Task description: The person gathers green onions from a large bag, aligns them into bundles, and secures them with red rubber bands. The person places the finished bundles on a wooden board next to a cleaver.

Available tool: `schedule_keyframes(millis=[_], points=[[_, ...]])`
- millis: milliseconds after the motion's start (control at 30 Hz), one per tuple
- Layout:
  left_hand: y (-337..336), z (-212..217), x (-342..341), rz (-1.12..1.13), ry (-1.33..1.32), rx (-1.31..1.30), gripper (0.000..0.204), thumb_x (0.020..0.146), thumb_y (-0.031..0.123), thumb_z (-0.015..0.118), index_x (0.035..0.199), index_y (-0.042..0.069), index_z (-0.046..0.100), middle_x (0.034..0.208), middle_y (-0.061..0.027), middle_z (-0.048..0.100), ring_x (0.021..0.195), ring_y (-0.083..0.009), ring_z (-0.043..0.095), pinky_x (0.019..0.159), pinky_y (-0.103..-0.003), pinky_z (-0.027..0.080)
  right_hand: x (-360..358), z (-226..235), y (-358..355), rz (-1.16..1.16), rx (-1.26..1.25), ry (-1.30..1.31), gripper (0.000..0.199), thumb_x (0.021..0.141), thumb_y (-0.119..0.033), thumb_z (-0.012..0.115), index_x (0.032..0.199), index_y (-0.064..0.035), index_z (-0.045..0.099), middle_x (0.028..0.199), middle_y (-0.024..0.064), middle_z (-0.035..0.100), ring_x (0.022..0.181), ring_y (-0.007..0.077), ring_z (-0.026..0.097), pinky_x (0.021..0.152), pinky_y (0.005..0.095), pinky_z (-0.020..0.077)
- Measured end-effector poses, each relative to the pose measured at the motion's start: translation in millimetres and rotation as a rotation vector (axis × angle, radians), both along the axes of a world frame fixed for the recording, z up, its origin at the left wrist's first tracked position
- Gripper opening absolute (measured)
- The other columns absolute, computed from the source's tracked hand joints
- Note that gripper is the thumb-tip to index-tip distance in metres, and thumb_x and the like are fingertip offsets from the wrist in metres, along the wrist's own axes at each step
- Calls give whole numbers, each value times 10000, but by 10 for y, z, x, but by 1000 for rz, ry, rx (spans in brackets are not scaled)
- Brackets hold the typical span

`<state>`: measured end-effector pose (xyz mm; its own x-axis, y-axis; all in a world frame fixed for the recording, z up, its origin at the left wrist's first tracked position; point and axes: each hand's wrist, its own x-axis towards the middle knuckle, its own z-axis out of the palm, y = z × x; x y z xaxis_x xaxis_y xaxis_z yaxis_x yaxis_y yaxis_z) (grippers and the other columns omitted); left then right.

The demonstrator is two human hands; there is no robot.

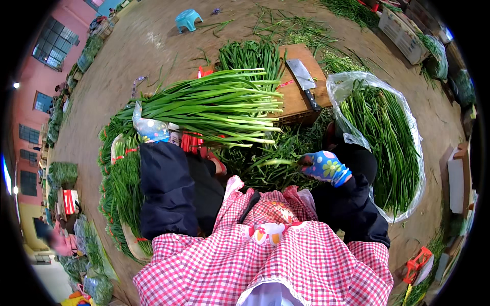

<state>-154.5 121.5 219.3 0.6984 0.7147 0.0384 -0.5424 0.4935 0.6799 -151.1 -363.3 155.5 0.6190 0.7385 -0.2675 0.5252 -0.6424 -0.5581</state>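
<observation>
My left hand (150, 128), in a flowered blue covering, is closed around a thick bunch of garlic chives (214, 107). The bunch lies sideways in front of me, its pale stalk ends pointing right and its long leaves trailing left. My right hand (326, 167), also in flowered blue with dark fingertips, is closed low over a heap of loose leaves (291, 143). A pale stalk (278, 162) sticks out leftward from its fingers. Beyond the bunch, a cleaver (303, 79) with a black handle rests on a wooden board (298, 104).
More chives (250, 56) lie left of the board. A clear plastic bag (416, 132) full of chives stands at my right. Tied bundles (125, 188) are stacked at my left. A blue stool (188, 20), crates (403, 38) and leaf scraps (291, 25) are farther off.
</observation>
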Motion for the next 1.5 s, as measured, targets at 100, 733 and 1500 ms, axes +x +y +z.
schedule_keyframes(millis=[100,733,1500], points=[[-199,18,-2,-14,-18,-54,281,854,263,532,964,20,620,909,-119,650,824,-255,619,790,-422,504,-51,-76,136,-324,560,370,346,821,-132,671,1140,-31,582,872,31,660,784,113,598,682,279,494],[-303,-83,-102,5,18,-82,312,876,324,495,972,48,604,930,-129,642,866,-296,606,835,-493,479,-91,-379,759,-76,1007,1001,244,900,-226,590,939,7,654,892,64,659,841,151,605,787,287,462],[-829,622,-189,-30,-120,68,300,892,307,525,1016,46,606,956,-77,627,878,-226,592,809,-394,485,-221,481,1057,-724,1132,1203,259,933,-218,488,1130,-52,517,781,81,656,570,158,609,521,300,513]])
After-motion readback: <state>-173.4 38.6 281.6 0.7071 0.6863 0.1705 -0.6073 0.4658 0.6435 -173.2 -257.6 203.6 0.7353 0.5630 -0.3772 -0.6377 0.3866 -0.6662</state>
